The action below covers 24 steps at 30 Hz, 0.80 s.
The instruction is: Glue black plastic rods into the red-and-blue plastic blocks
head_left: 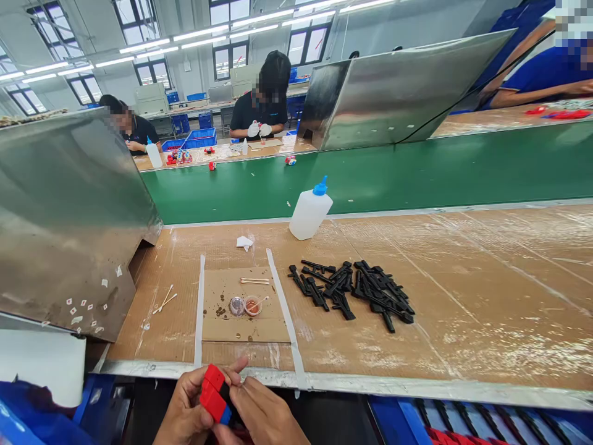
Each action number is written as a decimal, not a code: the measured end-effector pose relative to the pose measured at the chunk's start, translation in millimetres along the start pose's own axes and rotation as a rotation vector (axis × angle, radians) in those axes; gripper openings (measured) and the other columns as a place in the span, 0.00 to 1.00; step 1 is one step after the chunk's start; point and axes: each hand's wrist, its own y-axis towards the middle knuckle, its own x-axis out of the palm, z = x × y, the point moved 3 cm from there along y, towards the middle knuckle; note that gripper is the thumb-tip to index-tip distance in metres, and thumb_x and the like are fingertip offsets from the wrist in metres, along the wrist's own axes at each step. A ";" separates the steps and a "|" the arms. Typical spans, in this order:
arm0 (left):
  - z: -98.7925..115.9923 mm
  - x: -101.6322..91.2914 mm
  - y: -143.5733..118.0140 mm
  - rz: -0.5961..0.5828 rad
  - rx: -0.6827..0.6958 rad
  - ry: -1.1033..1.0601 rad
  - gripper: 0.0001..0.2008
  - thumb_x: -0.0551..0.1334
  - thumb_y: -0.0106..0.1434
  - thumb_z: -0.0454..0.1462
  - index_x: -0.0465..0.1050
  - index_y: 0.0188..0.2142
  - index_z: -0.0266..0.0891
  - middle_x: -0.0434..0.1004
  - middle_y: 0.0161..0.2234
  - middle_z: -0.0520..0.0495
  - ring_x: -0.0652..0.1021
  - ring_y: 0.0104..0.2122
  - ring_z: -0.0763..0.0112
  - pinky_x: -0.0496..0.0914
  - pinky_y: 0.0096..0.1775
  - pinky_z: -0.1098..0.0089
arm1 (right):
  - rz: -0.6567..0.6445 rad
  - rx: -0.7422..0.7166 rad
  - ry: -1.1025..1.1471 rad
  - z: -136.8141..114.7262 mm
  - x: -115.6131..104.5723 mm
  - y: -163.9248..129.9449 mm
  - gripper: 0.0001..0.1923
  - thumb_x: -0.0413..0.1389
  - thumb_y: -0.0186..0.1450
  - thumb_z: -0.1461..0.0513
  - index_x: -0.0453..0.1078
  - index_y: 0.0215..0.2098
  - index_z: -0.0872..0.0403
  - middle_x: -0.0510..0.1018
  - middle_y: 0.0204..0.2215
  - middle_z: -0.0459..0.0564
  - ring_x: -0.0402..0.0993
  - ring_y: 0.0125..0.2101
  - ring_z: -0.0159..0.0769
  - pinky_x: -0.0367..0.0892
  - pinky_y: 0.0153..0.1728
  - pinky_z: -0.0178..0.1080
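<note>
Below the table's front edge, my left hand (188, 398) grips a small blocky red plastic toy piece (212, 402) with blue and black parts. My right hand (266, 411) is closed against the piece's black side; its fingertips are partly hidden, and both hands touch the toy. Ahead of them lies a taped-down cardboard sheet (217, 330) with brown spots. On it are an open small tub of reddish liquid (252, 305) with a swab in it, a clear lid (236, 306) and cotton swabs (254, 281).
Black toy guns (384, 290) lie piled to the right. A white bottle with a blue cap (310, 213) stands behind. A metal panel (69, 216) rises at left. A blue crate (398, 423) holds red-and-black parts. Beyond the green belt (417, 173), people sit working.
</note>
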 end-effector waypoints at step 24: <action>-5.5 -12.2 0.8 -0.061 -0.032 -0.015 0.31 0.81 0.33 0.49 0.83 0.38 0.41 0.84 0.43 0.39 0.72 0.58 0.38 0.58 0.63 0.46 | 0.093 -0.119 -0.325 -15.6 -3.1 17.0 0.15 0.48 0.67 0.58 0.70 0.30 0.57 0.73 0.18 0.48 0.72 0.17 0.36 0.60 0.13 0.38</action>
